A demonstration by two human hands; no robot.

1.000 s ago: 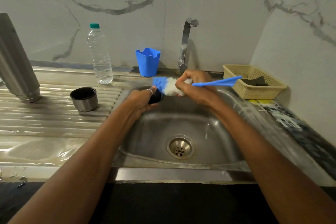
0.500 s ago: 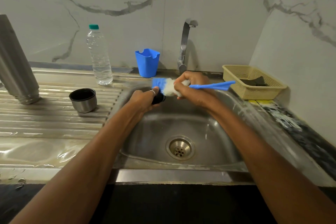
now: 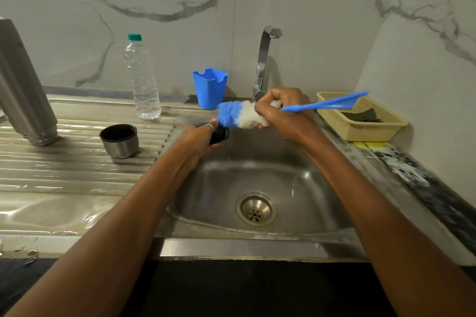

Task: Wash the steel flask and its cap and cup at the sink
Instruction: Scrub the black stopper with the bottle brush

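Tilted up at the handle end since half a second ago: bottle brush point(image 3: 237, 117), held in right hand point(image 3: 286, 113), fingers wrapped round white bristles and handle base. Blue bristle tip touching black cap point(image 3: 220, 134), gripped in left hand point(image 3: 198, 139) over back left of sink point(image 3: 296, 183). Flask point(image 3: 23, 90) standing on drainboard point(image 3: 64, 167), far left; cup point(image 3: 119, 140) near it, mouth up. Water bottle point(image 3: 143, 80), blue holder point(image 3: 210, 89), tap point(image 3: 264, 59) along back wall; basket point(image 3: 360, 128) at right.
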